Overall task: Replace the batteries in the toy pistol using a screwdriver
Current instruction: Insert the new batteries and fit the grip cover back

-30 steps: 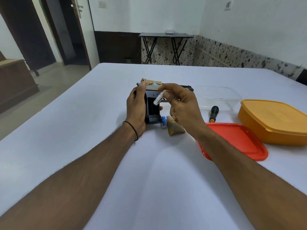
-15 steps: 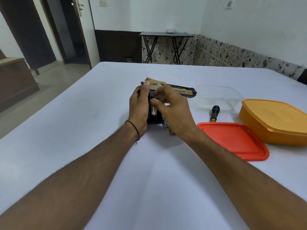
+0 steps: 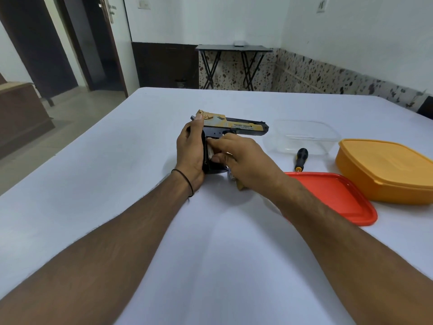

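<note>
**A Battery Goes Into the Toy Pistol**

The head camera looks down at a white table [image 3: 112, 188]. The toy pistol [image 3: 236, 125] rests near the middle of it, with its barrel pointing to the right. The left hand [image 3: 191, 148] wraps round the back of the grip. Its fingers are curled round the grip, and its thumb reaches up to the gold end.

The right hand [image 3: 243, 156] comes in from the other side. Its thumb and first finger pinch a small white battery [image 3: 210, 152] at the open hole in the grip. Only a bit of the battery shows, so I cannot tell how far in it sits. The other right fingers are tucked under the hand, out of sight.

A tan piece [image 3: 240, 186] peeks out under the right hand. I think it is the grip cover. The screwdriver [image 3: 301, 158] lies to the right, apart from both hands. Its tip is just beside the red lid [image 3: 335, 198]. A clear box [image 3: 302, 134] stands behind it, and an orange box [image 3: 386, 172] is far right.

What could go wrong? The battery could go in the wrong way round, and then the toy would not work. If it is pushed in crooked, it might pop out and roll away. If the left hand loosens, the pistol could slide. The right wrist could also knock the tan piece away.
</note>
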